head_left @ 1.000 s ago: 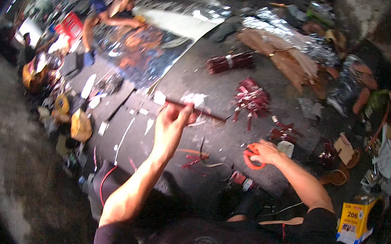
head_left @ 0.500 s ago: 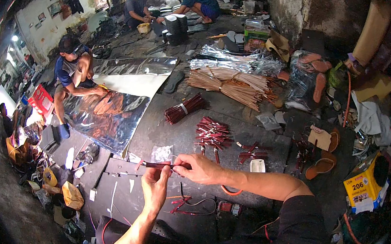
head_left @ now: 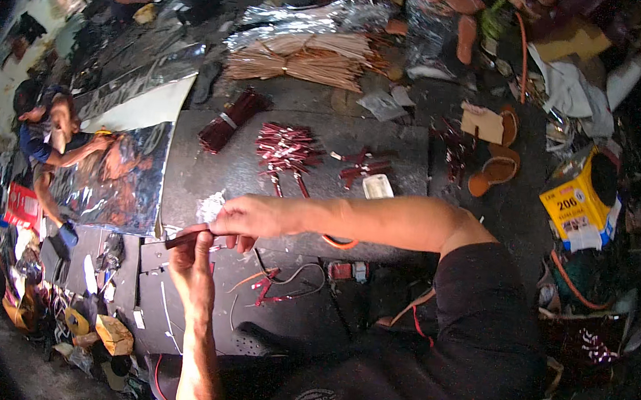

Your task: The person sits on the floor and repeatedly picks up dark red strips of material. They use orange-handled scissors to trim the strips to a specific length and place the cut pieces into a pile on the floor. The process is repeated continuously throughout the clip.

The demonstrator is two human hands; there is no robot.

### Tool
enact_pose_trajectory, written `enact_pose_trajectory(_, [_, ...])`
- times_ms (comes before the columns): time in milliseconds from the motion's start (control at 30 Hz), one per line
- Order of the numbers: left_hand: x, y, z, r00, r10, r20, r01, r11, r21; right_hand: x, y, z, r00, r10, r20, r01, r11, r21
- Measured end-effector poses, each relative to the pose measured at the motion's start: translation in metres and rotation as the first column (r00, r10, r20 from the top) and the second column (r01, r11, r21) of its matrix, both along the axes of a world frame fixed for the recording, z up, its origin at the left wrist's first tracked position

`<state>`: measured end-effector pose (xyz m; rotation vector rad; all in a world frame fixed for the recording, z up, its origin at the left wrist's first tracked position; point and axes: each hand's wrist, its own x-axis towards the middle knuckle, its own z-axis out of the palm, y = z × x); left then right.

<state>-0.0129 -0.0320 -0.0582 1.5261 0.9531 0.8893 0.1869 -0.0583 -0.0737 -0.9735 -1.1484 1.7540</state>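
A dark red strap (head_left: 185,237) is pinched between my two hands above the dark work board, its free end pointing left and slightly down. My left hand (head_left: 192,268) grips it from below with the thumb up. My right hand (head_left: 244,217) reaches across from the right and holds the other end, its fingers curled. Just beyond them lies a small clear plastic bag (head_left: 211,206) of shiny bits. Farther off is a heap of dark red straps with metal buckles (head_left: 287,148), beside a tied bundle of dark red strips (head_left: 233,122). Loose red straps (head_left: 267,287) lie nearer me.
A small white tray (head_left: 377,186) sits by more red straps (head_left: 361,167). Tan strips (head_left: 296,61) are bundled farther back. On the left a person (head_left: 54,129) works on a shiny sheet (head_left: 131,180). Brown sandals (head_left: 493,171) and a yellow box (head_left: 574,207) stand right.
The view has turned, so the surroundings sit farther left and higher. The strap, level before, now slants down to the left; both hands still hold it.
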Motion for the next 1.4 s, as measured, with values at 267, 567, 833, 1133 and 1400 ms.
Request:
enact_pose_trajectory(267, [0.013,-0.003,-0.003,0.975,-0.168,-0.143,0.162,0.985,-0.055,0.069,-0.015,-0.019,0.991,-0.005,-0.135,0.007,1.0,0.013])
enact_pose_trajectory(567, [0.01,-0.011,0.012,0.931,-0.14,-0.337,0.18,0.979,0.091,0.325,-0.13,-0.083,-0.388,-0.762,0.519,0.577,0.238,0.781])
enact_pose_trajectory(833, [0.013,-0.015,0.01,0.878,-0.122,-0.462,0.24,0.949,0.206,0.316,-0.155,-0.181,-0.201,-0.456,0.867,0.382,0.778,0.498])
enact_pose_trajectory(1133, [0.007,-0.011,0.004,0.827,-0.119,-0.549,0.35,0.874,0.338,0.268,-0.06,-0.209,-0.207,-0.199,0.958,0.019,0.978,0.207])
enact_pose_trajectory(1400, [-0.006,-0.011,-0.004,0.889,-0.167,-0.427,0.243,0.961,0.131,0.256,-0.054,-0.115,0.057,-0.586,0.808,-0.04,0.807,0.589])
